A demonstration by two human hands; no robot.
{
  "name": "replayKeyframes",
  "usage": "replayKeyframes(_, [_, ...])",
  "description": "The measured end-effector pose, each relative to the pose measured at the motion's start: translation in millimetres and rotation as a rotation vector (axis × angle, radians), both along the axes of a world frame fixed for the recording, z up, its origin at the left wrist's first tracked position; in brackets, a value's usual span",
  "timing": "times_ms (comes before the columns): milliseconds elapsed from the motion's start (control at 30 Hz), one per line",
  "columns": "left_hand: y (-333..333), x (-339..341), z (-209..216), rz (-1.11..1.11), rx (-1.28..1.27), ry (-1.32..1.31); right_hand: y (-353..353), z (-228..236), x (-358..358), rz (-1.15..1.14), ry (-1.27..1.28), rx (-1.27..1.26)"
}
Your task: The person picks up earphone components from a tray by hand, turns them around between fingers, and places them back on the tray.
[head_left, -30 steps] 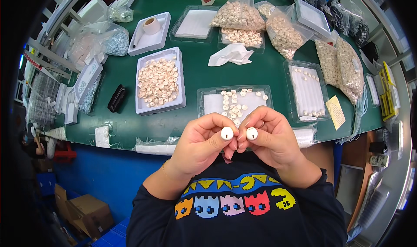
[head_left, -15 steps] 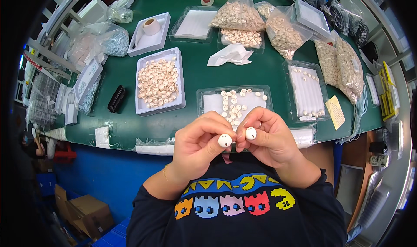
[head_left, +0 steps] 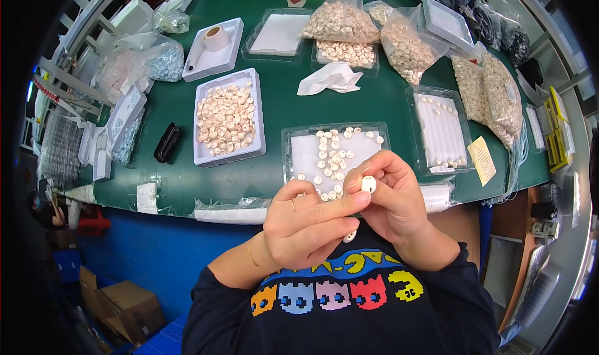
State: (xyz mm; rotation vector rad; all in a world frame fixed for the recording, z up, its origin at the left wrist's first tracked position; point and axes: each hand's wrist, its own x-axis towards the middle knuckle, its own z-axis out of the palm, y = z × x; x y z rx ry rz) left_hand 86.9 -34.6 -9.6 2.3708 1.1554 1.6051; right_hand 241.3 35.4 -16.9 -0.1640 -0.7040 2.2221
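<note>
My right hand (head_left: pixel 393 199) is closed, pinching a white earbud shell (head_left: pixel 369 184) with a dark slot between thumb and fingertips. My left hand (head_left: pixel 299 224) reaches across to it, a fingertip at the shell's lower edge. A second white earbud shell (head_left: pixel 350 236) is gripped low in the left hand's fingers, partly hidden. Just beyond both hands lies a clear plastic tray (head_left: pixel 288 152) with a white lining, where several earbud shells (head_left: pixel 335 146) sit loosely in rows and clusters. The hands cover its near right part.
A white tray (head_left: pixel 261 144) heaped with shells stands to the left, beside a black case (head_left: pixel 166 142). Crumpled white tissue (head_left: pixel 329 80) lies behind the middle tray. To the right are another lined tray (head_left: pixel 440 130), a paper tag (head_left: pixel 482 161) and filled bags (head_left: pixel 409 46).
My left hand has turned, with its fingers now across to the right hand's shell and its own shell lower. The right hand's shell has risen slightly. More of the middle tray shows.
</note>
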Motion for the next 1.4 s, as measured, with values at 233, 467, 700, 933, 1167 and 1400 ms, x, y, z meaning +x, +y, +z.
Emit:
replayKeyframes(233, [-4, -5, 1, -0.150, -0.105, -0.248, 0, -1, 0, 0.053, 0.038, -0.004])
replayKeyframes(467, [-5, 1, -1, -0.257, -0.298, -0.637, 0, -2, 0, 0.073, 0.059, -0.022])
replayKeyframes(700, [0, 1, -5, -0.639, -0.767, -1.251, -1, -1, -1, 0.080, 0.085, -0.030])
replayKeyframes(933, [0, 1, -1, -0.676, -0.847, -1.328, 2, -1, 1, 0.147, 0.062, -0.123])
replayKeyframes(1167, [4, -1, 4, -0.719, -1.024, -1.517, 3, 1, 1, 0.234, 0.069, -0.267])
replayKeyframes(1400, [6, -3, -9, -0.703, -0.968, -1.471, 5, -4, 1, 0.047, -0.079, -0.027])
